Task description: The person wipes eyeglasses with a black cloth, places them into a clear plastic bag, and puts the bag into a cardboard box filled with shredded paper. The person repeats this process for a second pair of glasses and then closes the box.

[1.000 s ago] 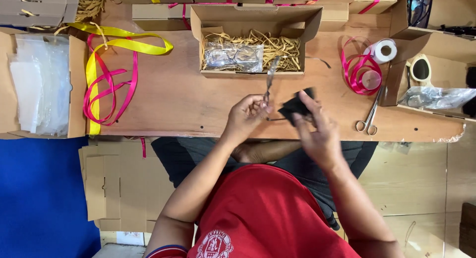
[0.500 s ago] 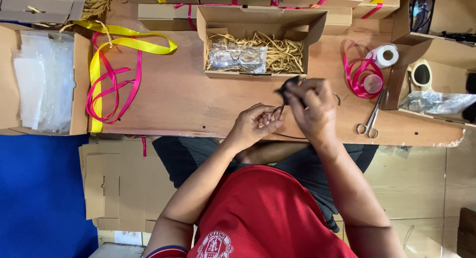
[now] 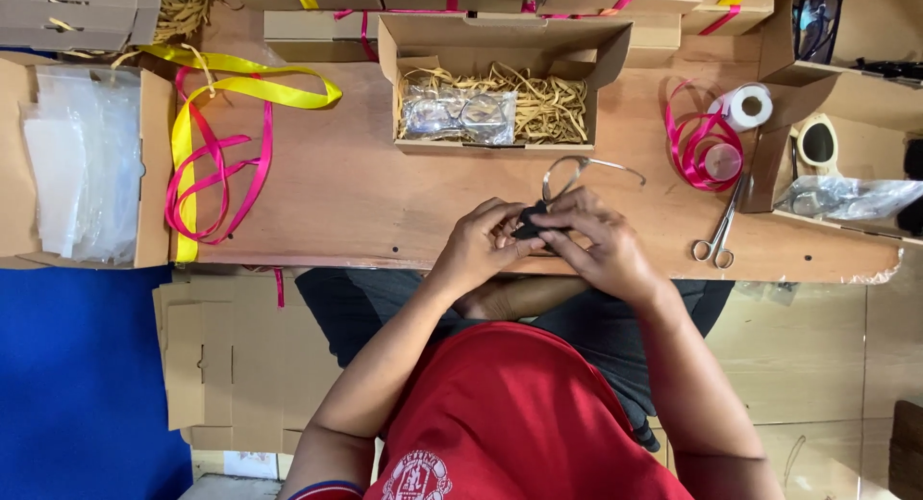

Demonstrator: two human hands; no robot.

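Wooden bench (image 3: 365, 202) lies bare between the far open box (image 3: 495, 53) and its near edge. There both hands meet: left hand (image 3: 481, 245) and right hand (image 3: 591, 245), each grip closed on a black cloth (image 3: 532, 221) around wire-framed glasses (image 3: 577, 168). Scissors (image 3: 719, 233) lie right.

A small black cloth (image 3: 532, 221) is pinched between the fingertips of both hands, mostly hidden by them. A pair of thin-framed clear glasses (image 3: 577, 168) rises just beyond the fingers, its temple arm pointing right.
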